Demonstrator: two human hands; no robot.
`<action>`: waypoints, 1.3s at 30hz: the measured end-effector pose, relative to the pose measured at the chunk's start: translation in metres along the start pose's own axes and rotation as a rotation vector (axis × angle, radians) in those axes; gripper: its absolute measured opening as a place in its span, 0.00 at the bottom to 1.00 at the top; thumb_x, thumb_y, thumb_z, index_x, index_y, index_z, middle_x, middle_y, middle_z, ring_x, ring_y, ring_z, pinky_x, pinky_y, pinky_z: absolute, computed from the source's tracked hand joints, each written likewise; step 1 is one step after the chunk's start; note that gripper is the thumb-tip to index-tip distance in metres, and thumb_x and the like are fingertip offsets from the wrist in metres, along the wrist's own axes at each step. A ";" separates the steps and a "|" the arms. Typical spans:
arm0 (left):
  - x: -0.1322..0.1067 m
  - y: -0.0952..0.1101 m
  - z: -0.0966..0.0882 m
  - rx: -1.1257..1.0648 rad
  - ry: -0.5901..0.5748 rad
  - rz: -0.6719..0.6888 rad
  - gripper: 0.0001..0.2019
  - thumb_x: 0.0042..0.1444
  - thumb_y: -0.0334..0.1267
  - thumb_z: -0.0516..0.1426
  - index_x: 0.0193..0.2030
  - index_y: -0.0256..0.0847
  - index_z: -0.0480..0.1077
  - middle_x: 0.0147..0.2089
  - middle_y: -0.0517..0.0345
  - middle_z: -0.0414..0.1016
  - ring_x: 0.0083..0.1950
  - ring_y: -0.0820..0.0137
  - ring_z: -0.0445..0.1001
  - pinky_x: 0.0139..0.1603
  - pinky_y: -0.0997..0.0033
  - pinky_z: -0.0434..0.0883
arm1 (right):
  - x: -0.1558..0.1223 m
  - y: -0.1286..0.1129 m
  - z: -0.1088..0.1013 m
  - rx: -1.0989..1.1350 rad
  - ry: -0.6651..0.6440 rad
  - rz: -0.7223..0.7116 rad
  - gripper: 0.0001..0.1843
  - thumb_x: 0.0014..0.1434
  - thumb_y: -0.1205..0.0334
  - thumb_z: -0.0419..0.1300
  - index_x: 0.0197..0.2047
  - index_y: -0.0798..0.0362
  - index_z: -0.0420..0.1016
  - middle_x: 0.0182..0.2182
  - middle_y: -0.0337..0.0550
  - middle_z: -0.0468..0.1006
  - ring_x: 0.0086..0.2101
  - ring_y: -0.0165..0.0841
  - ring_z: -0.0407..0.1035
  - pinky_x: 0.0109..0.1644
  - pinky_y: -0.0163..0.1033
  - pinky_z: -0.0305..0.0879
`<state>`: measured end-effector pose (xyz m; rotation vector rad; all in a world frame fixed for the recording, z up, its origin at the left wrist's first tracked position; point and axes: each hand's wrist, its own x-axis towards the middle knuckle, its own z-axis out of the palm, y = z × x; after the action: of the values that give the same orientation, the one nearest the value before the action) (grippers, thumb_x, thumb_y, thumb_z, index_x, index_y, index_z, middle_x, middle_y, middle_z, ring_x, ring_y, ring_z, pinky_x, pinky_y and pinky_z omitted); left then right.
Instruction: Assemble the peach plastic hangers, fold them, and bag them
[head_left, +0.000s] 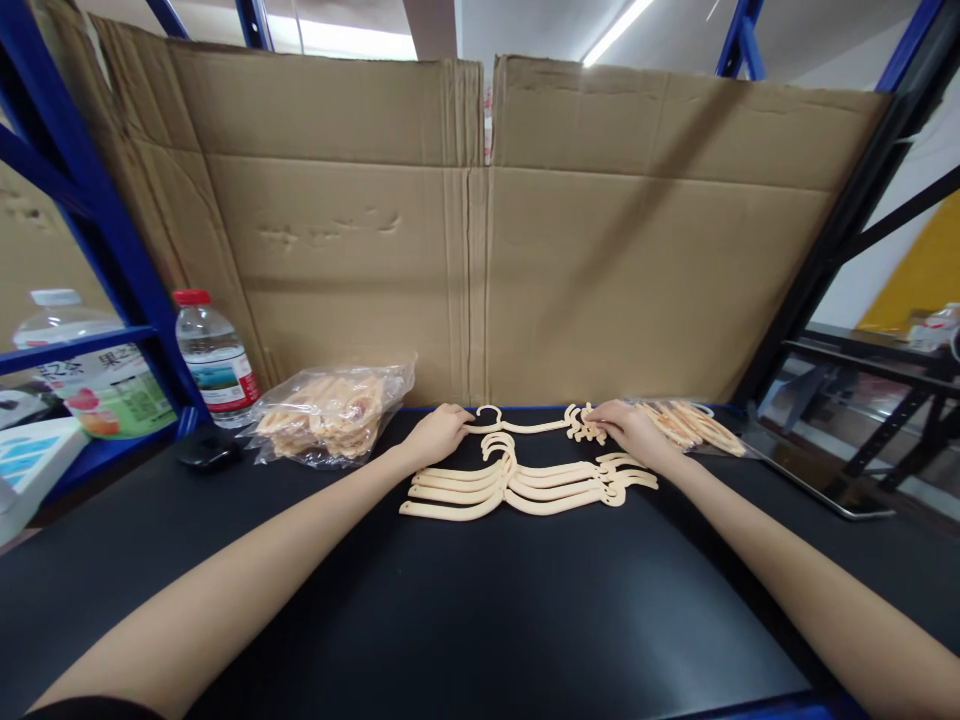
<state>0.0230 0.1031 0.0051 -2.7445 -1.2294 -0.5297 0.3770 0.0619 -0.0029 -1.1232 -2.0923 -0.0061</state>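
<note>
Near the back of the black table, my left hand (441, 436) pinches the left end of a beige clothes hanger (534, 428). My right hand (628, 428) is closed at its opposite end, with the fingers on small branching beige pieces (581, 424). Whether those pieces belong to that hanger is hard to make out. Just in front lies an overlapping row of several beige hangers (457, 512), hooks pointing away from me. Curved beige pieces (634, 480) stick out at the row's right end.
A clear bag of beige pieces (330, 412) lies on the left, another bag (694, 425) on the right. A red-capped water bottle (216, 360) stands beside a black mouse-like object (208, 450). Cardboard (360, 270) walls the back. A dark flat tablet-like slab (821, 480) lies far right.
</note>
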 end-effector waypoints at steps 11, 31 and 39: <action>0.009 0.010 -0.016 0.057 0.012 0.028 0.07 0.62 0.36 0.55 0.41 0.34 0.70 0.40 0.55 0.74 0.42 0.67 0.74 0.45 0.60 0.72 | -0.001 -0.001 -0.016 0.263 0.538 0.362 0.16 0.56 0.52 0.56 0.40 0.55 0.76 0.32 0.49 0.80 0.31 0.40 0.75 0.38 0.46 0.71; -0.097 0.056 -0.049 -0.014 0.327 0.016 0.05 0.63 0.38 0.51 0.42 0.41 0.65 0.38 0.58 0.75 0.37 0.70 0.76 0.36 0.73 0.69 | -0.002 -0.099 -0.010 0.838 0.535 0.515 0.34 0.38 0.61 0.72 0.51 0.47 0.69 0.44 0.42 0.71 0.31 0.31 0.74 0.38 0.40 0.73; -0.109 0.060 -0.031 -0.223 0.359 0.057 0.09 0.64 0.37 0.50 0.48 0.43 0.66 0.41 0.56 0.73 0.36 0.72 0.74 0.34 0.76 0.70 | -0.021 -0.114 0.004 1.135 0.192 0.718 0.19 0.36 0.59 0.75 0.30 0.53 0.72 0.33 0.41 0.74 0.42 0.41 0.74 0.51 0.44 0.70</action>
<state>-0.0080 -0.0208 -0.0003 -2.6763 -1.0564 -1.1559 0.2996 -0.0219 0.0186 -0.9670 -1.0646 1.1907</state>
